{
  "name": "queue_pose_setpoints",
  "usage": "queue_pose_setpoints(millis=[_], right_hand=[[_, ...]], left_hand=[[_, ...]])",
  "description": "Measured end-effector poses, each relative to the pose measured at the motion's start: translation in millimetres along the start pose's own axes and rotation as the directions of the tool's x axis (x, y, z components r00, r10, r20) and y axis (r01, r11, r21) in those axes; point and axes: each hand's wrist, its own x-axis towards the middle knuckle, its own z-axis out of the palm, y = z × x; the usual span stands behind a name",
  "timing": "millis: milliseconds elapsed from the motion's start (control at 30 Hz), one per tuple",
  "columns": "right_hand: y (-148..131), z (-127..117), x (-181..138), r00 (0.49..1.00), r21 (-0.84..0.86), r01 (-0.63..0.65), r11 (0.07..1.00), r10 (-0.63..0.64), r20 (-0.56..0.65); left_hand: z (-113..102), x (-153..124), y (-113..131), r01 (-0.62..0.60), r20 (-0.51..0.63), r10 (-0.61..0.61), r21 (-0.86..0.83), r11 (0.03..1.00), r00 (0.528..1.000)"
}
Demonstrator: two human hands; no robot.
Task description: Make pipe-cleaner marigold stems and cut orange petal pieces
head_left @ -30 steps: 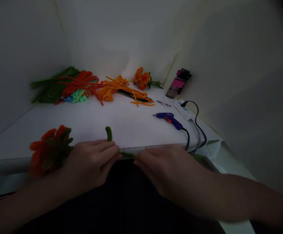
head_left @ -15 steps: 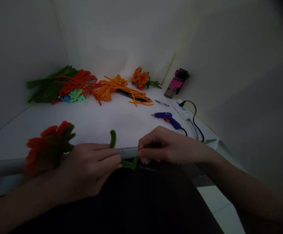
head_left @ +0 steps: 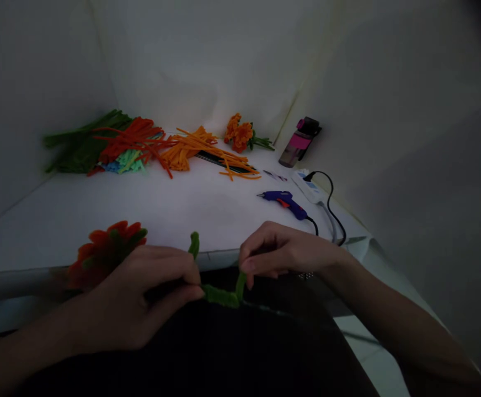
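Note:
My left hand [head_left: 141, 298] is closed around the green stem [head_left: 219, 295] of a red-orange pipe-cleaner flower [head_left: 103, 251], whose head sticks out to the left of my knuckles. A short green stub [head_left: 193, 243] rises above my fingers. My right hand [head_left: 282, 253] pinches the free end of the green stem, which is bent upward into an L shape between the two hands. Both hands hover at the near edge of the white table [head_left: 174, 204], over my dark lap.
At the back lie piles of green [head_left: 83, 146], red [head_left: 135, 138] and orange pipe cleaners [head_left: 199, 149], and a finished orange flower [head_left: 240, 135]. A blue glue gun [head_left: 284, 199] with black cord, a white power strip [head_left: 313, 190] and a pink-and-black bottle [head_left: 298, 143] sit at the right.
My right hand has lifted and turned, bending the green stem's end upward. My left hand rolled slightly, moving the flower head right and lower.

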Motion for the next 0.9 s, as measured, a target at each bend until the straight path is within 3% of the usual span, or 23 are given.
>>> queue_pose_setpoints(millis=[67,167,233,267,333,400,433,500,567,600,667,767,833,867,900], right_hand=[[-18,1,-1,1.0,-0.296,-0.02,0.955,0.012,-0.029],[-35,25,-9,0.958,-0.706,-0.069,0.705,-0.151,-0.244],[-34,46,-17,0.919,-0.808,-0.087,0.582,-0.265,-0.29],[-30,55,-19,0.908,-0.818,-0.065,0.572,-0.306,-0.286],[-16,64,-21,0.894,-0.711,-0.016,0.703,-0.308,-0.325],[0,59,-17,0.917,-0.396,0.038,0.917,-0.19,-0.351],[7,52,-13,0.939,-0.186,0.052,0.981,-0.111,-0.325],[14,32,-4,0.988,0.132,0.032,0.991,-0.012,-0.154],[10,15,1,0.998,0.156,-0.025,0.988,0.035,-0.059],[3,10,2,0.998,0.067,-0.045,0.997,0.047,-0.031],[-14,11,-1,0.993,-0.249,-0.042,0.968,0.012,-0.121],[-28,36,-12,0.91,-0.719,-0.092,0.689,-0.234,-0.341],[-21,57,-17,0.845,-0.855,-0.064,0.515,-0.427,-0.321],[-14,64,-18,0.797,-0.879,-0.034,0.476,-0.518,-0.311],[-5,67,-17,0.771,-0.863,0.019,0.505,-0.557,-0.308]], left_hand=[[5,1,-5,-0.025,0.046,0.021,0.088,0.996,0.999],[11,2,-13,0.064,-0.046,-0.054,0.243,0.968,0.997],[11,1,-15,0.146,-0.178,-0.104,0.244,0.959,0.979],[11,0,-14,0.169,-0.243,-0.113,0.222,0.96,0.963],[7,-1,-11,0.192,-0.343,-0.127,0.161,0.968,0.931],[3,-3,-6,0.181,-0.33,-0.145,0.081,0.98,0.933],[1,-3,-4,0.16,-0.278,-0.142,0.043,0.986,0.95],[-1,-3,-2,0.103,-0.127,-0.104,-0.013,0.995,0.987],[1,-2,-4,0.045,0.001,-0.045,-0.012,0.999,0.999],[2,-1,-5,0.024,0.031,-0.025,0.021,0.999,0.999],[7,1,-10,0.012,0.023,-0.015,0.124,0.992,1.0],[11,2,-16,0.115,-0.13,-0.09,0.197,0.974,0.987],[11,1,-16,0.194,-0.253,-0.154,0.14,0.971,0.955],[11,0,-16,0.216,-0.294,-0.178,0.103,0.971,0.939],[10,-1,-14,0.228,-0.316,-0.196,0.069,0.971,0.928]])
